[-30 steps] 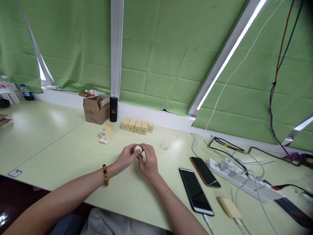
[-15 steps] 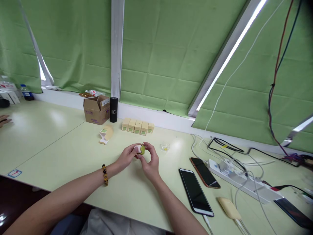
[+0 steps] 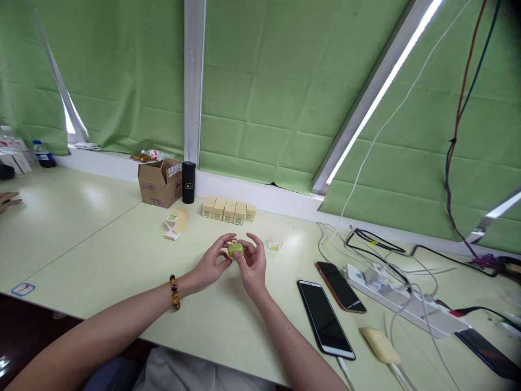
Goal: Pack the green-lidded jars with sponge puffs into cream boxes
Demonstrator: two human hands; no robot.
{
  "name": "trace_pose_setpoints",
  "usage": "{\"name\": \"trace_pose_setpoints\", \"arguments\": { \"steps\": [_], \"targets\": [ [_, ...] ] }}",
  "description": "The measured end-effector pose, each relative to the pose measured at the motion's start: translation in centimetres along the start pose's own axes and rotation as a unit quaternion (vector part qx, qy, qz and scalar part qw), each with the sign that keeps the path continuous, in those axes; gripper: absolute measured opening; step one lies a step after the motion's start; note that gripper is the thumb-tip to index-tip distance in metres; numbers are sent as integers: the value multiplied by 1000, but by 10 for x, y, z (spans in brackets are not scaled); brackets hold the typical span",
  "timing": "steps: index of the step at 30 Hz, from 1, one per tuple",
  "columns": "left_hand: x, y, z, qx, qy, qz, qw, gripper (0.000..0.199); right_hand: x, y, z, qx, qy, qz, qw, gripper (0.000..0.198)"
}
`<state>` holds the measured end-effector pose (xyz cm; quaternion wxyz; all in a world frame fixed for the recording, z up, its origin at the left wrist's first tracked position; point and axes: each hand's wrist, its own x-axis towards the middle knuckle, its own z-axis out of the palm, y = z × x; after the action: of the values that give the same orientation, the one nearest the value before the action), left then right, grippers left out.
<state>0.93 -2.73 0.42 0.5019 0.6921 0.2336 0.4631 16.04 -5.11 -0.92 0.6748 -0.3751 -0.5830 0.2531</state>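
A small rounded green case (image 3: 235, 249) with a pale ring loop on top is held up over the table. My right hand (image 3: 253, 266) grips it, thumb across its front and the other fingers behind or raised beside it. My left hand (image 3: 210, 266) is close against its left side, fingers curved and apart, thumb off the case; whether a fingertip touches it is hard to see. A clear plastic piece (image 3: 274, 244) with a yellow spot lies right of my hands. An opened cream carton (image 3: 176, 224) lies to the left, beyond my left hand.
Several small cream boxes (image 3: 229, 210) stand in a row at the back. Beside them are a black tumbler (image 3: 188, 182) and a cardboard box (image 3: 159, 184). Phones (image 3: 326, 319), cables and a power strip (image 3: 402, 300) cover the right side. Another person's hand (image 3: 8, 201) rests at far left.
The case has been turned, so its green face and ring loop now show instead of the whitish part. My left thumb has come off it, and the left fingers have loosened.
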Motion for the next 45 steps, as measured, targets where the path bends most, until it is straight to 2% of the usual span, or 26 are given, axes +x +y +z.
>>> {"name": "trace_pose_setpoints", "arguments": {
  "steps": [3, 6, 9, 11, 14, 16, 19, 21, 23, 25, 29, 31, 33, 35, 39, 41, 45],
  "targets": [
    [-1, 3, 0, 26, -9, 4, 1000, 62, 0, -2, 1, 32, -11, 37, 999, 61],
    [0, 5, -1, 49, -9, 14, 999, 55, 1, -5, 0, 62, -24, 91, 994, 64],
    [3, 3, -2, 60, 3, 16, 998, 42, 2, -6, -3, 82, -31, 115, 990, 56],
    [5, 1, -3, 48, 22, 2, 999, 43, 3, -3, -6, 85, -22, 107, 990, 47],
    [10, -6, -6, 33, 60, -24, 997, 48, 9, 6, -14, 17, 14, 98, 995, 36],
    [13, -12, -8, 26, 85, -37, 995, 51, 14, 14, -23, -107, 53, 93, 988, 31],
    [18, -19, -13, -5, 110, -48, 993, 54, 24, 26, -44, -306, 104, 87, 942, 27],
    [20, -21, -15, -30, 121, -52, 991, 55, 30, 32, -57, -424, 131, 83, 892, 32],
    [21, -22, -16, -49, 130, -58, 989, 56, 33, 37, -68, -511, 160, 99, 839, 38],
    [22, -21, -17, -63, 134, -62, 987, 57, 34, 41, -74, -560, 161, 128, 803, 47],
    [21, -22, -18, -80, 141, -66, 984, 59, 33, 49, -79, -588, 112, 180, 781, 64],
    [21, -23, -19, -82, 141, -65, 984, 59, 32, 51, -80, -592, 100, 189, 777, 62],
    [21, -24, -19, -82, 141, -63, 985, 59, 32, 51, -81, -588, 88, 186, 782, 52],
    [21, -24, -19, -83, 142, -61, 984, 58, 33, 51, -81, -555, 77, 172, 810, 39],
    [21, -25, -19, -80, 144, -61, 984, 59, 34, 52, -76, -318, 73, 169, 930, 12],
    [21, -25, -19, -78, 148, -58, 984, 59, 34, 53, -69, -221, 56, 178, 957, 12],
    [22, -24, -19, -88, 157, -45, 983, 59, 30, 46, -49, -104, 6, 176, 979, 30]
  ]
}}
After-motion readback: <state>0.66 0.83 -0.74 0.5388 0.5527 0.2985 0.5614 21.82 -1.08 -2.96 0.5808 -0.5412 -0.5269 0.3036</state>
